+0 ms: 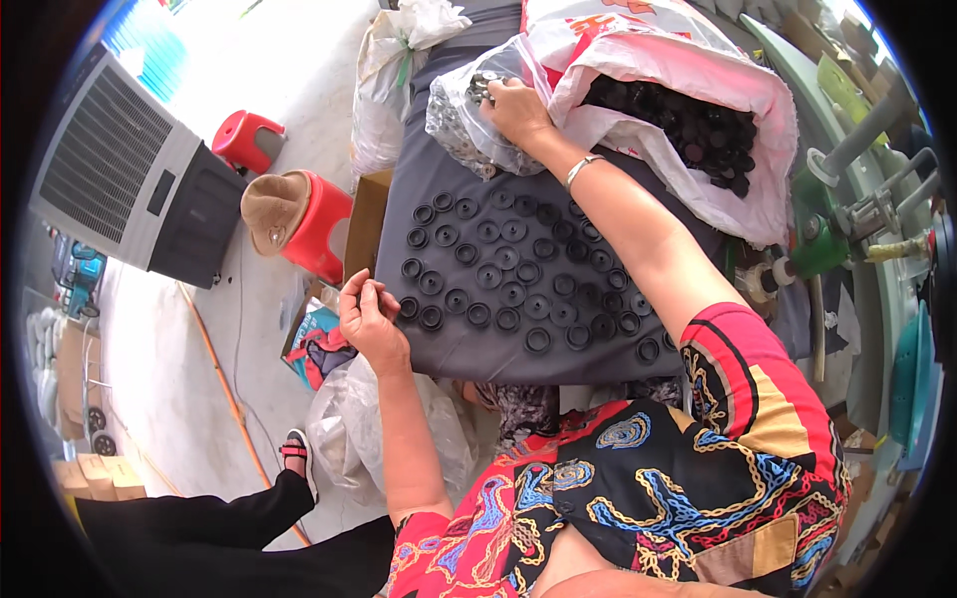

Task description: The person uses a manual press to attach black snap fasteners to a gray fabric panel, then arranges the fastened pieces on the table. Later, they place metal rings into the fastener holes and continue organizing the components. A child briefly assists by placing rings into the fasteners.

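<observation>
Silver parts (pixel 482 88), small, many: in a clear bag (pixel 447 128) lying toward the far end of the table (pixel 449 357), its mouth open.

Right hand (pixel 520 112): at that mouth, fingers bent over the parts, bracelet (pixel 578 169) at the wrist; from where I stand I cannot tell whether it grips any.

Left hand (pixel 374 324): raised by the table's left edge, fingers curled, thumb close to them; whether anything sits between the fingertips, I cannot tell.

Black discs (pixel 513 231), several dozen, round, rimmed: spread over the table's grey cloth, between the two arms, some touching, others apart.

Open sack (pixel 773 214), white, one: just right of the bag, with black pieces (pixel 688 115) heaped inside.

Tied sack (pixel 377 110), white, one: left of the bag, green tie near its top.

Carton (pixel 369 214), brown: along the table's left side.

Red stools (pixel 324 224), two: on the pale floor (pixel 150 349) to the left, the nearer bearing a tan hat (pixel 274 209).

Cooler (pixel 110 149), grey and white: beyond the stools.

Machine (pixel 819 244), green: right of the table.
</observation>
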A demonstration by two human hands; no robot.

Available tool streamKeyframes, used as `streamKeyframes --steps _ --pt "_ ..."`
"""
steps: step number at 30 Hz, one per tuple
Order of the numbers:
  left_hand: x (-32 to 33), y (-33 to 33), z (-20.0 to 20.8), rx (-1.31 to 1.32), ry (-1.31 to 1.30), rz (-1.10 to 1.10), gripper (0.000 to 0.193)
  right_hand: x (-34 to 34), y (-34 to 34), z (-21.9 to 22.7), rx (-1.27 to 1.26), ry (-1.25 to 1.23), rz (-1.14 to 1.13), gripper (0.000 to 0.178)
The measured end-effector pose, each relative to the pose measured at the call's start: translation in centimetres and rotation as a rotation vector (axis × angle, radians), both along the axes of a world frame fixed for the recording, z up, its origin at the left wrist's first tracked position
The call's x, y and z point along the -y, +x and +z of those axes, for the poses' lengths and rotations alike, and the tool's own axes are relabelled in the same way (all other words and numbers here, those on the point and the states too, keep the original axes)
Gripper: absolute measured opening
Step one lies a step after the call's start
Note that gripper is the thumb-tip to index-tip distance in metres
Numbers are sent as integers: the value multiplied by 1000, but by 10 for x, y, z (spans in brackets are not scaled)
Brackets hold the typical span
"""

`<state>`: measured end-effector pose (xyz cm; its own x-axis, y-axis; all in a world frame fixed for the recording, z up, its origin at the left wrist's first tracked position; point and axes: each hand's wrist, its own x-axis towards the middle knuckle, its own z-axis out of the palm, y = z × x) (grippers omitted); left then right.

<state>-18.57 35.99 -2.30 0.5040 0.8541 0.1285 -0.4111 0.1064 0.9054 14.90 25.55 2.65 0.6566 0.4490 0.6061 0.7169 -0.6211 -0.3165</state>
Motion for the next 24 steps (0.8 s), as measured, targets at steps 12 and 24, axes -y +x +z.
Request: streamKeyframes --steps 12,24 --pt "-6 1 7 68 -168 -10 11 -16 22 21 -1292 1386 88 14" --pt "94 136 91 97 -397 -784 19 145 -104 63 -1428 1615 810 9"
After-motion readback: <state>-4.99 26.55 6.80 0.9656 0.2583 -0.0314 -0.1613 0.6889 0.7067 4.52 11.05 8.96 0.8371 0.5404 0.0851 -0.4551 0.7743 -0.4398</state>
